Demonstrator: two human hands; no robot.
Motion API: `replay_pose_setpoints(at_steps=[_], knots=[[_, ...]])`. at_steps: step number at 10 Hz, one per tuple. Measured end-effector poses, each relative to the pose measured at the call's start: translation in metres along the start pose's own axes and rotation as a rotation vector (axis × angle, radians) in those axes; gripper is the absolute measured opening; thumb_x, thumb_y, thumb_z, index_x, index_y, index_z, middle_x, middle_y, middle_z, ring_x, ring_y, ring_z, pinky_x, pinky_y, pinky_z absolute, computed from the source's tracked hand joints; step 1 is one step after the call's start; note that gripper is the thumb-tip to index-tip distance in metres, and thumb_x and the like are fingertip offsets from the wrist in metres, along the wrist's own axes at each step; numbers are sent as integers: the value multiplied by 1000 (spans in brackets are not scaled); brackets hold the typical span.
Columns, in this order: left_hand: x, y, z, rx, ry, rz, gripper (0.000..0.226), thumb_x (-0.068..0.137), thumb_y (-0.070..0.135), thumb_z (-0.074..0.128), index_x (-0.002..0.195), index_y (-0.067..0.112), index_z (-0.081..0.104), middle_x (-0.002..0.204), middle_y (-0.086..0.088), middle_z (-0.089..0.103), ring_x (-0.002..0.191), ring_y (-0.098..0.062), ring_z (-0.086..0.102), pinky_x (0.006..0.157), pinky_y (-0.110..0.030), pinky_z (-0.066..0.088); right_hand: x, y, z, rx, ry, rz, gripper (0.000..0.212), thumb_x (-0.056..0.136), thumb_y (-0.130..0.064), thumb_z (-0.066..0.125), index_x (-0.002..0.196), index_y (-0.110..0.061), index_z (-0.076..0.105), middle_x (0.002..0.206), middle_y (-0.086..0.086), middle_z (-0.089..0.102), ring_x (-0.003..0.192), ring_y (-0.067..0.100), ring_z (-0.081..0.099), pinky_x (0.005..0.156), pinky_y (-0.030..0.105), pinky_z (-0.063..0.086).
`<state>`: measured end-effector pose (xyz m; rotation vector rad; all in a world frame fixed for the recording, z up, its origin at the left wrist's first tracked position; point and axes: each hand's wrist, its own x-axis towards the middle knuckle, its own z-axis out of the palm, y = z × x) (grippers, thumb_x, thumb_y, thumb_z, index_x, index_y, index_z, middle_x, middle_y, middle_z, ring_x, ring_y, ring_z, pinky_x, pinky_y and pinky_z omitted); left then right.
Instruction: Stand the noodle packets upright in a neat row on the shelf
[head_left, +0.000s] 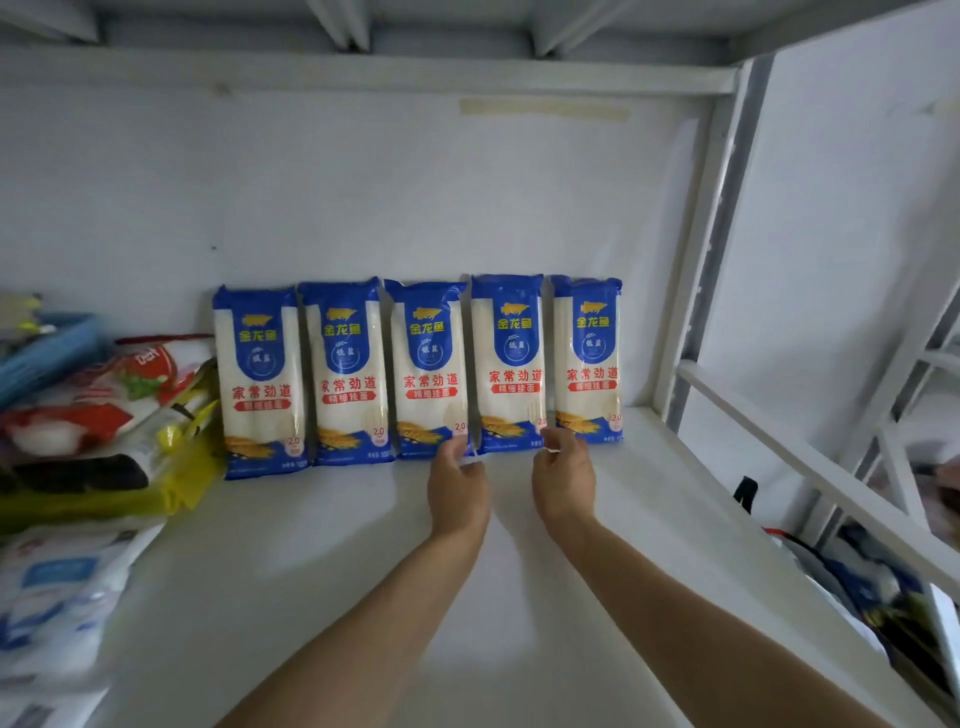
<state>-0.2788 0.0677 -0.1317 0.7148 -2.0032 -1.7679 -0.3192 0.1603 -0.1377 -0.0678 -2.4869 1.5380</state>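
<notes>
Several blue-and-white noodle packets stand upright side by side against the back wall of the white shelf (332, 561), from the leftmost packet (260, 384) to the rightmost packet (589, 364). The second packet from the right (511, 364) has both my hands at its base. My left hand (458, 480) pinches its lower left corner, next to the middle packet (428, 374). My right hand (565, 470) pinches its lower right corner. The packet's bottom edge is partly hidden by my fingers.
A heap of mixed food bags (98, 431), red, yellow and white, lies at the left of the shelf, touching the leftmost packet. A white metal upright and rail (779, 441) bound the right side. More goods (872, 587) lie below right.
</notes>
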Motion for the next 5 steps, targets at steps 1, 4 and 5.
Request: replay_pose_setpoints(at_steps=[1,4,5], knots=[[-5,13,-30,-26,57,-94,42,94,10,48,136,15,50,141,-6,53,128,-25,51,105,-38,44,-27,-24,15,20,-96,-21,36,93,-5,44,126,-12,55,129,9,58,117,25,56,100,36,45],[-114,81,-134,-177,-81,-5,35,94,17,49,128,21,59,126,-1,66,117,-17,61,107,-41,45,-139,-120,-21,366,-333,-180,33,91,2,46,115,-14,63,112,2,66,102,14,60,89,25,50],[-168,106,-170,-220,-144,74,39,93,11,52,130,22,57,126,3,66,117,-15,62,104,-40,47,-176,-144,-62,453,-383,-247,30,92,1,48,109,-17,65,106,-3,68,101,11,63,83,16,50]])
